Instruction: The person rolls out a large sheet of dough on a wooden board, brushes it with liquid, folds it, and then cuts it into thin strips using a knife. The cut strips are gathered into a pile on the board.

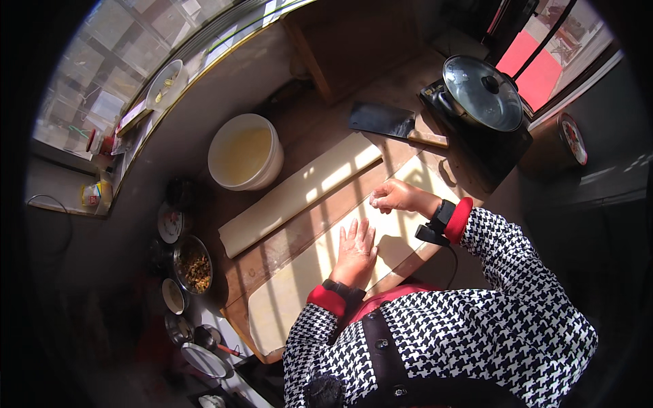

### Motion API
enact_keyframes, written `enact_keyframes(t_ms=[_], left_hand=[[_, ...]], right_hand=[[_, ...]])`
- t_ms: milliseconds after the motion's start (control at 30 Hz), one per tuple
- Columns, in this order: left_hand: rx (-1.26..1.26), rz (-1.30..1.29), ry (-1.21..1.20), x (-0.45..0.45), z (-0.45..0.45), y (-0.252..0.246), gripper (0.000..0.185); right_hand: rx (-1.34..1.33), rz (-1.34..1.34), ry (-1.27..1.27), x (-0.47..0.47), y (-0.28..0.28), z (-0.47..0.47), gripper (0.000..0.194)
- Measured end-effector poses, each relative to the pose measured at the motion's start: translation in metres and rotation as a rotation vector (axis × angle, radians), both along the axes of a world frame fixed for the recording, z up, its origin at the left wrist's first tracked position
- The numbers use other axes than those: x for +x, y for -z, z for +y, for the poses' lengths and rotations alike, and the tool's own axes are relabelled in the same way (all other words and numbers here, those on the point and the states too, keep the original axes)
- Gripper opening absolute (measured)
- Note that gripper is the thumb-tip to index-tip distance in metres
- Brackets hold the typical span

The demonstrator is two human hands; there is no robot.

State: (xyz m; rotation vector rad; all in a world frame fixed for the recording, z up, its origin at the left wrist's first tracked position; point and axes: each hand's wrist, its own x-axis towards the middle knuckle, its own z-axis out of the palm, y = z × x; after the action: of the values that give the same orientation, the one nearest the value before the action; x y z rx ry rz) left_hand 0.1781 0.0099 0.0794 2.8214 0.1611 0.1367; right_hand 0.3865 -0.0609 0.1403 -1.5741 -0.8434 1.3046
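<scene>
A wide, thin sheet of pale dough (285, 301) lies on the wooden board (306, 227) in front of me, striped by sunlight and shadow. My left hand (355, 255) rests palm down on it, fingers apart and dusted with flour. Over the right part of the same sheet is my right hand (400, 196), its fingers curled in and their tips floury. Nothing shows between those fingers, though the palm is hidden. Beyond the sheet, a long folded strip of dough (291, 201) lies roughly parallel to it.
A white bowl (274, 166) stands behind the strip. A cleaver (382, 120) lies near a lidded pot (482, 97) on a black cooktop (492, 158). At left are a metal bowl (177, 262) of chopped filling (198, 273), a ladle (206, 337) and several dishes. A windowsill (148, 133) runs behind.
</scene>
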Motion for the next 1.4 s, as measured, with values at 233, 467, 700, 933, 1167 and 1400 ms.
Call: enact_keyframes(t_ms=[233,467,700,933,1167,1400], left_hand=[[-0.315,0.081,-0.18,-0.047,0.02,-0.017,0.019],[-0.401,-0.171,-0.454,-0.079,0.027,-0.023,0.024],[-0.339,-0.066,-0.596,-0.133,0.028,-0.006,0.009],[-0.171,-0.07,-0.624,-0.135,0.007,0.017,0.051],[-0.158,0.024,-0.542,-0.111,0.015,0.024,0.059],[-0.153,0.045,-0.498,-0.115,0.015,0.028,0.062]], right_hand=[[0.446,0.251,-0.097,0.02,-0.091,0.158,0.013],[0.67,-1.152,-0.239,-0.036,-0.049,0.273,0.042],[0.521,-1.144,0.056,0.093,0.012,0.165,0.034],[-0.146,-1.273,0.178,0.166,0.048,-0.017,0.031],[-0.181,-1.377,0.055,0.168,0.03,-0.021,0.024],[0.065,-0.977,0.148,0.109,-0.028,-0.03,0.035]])
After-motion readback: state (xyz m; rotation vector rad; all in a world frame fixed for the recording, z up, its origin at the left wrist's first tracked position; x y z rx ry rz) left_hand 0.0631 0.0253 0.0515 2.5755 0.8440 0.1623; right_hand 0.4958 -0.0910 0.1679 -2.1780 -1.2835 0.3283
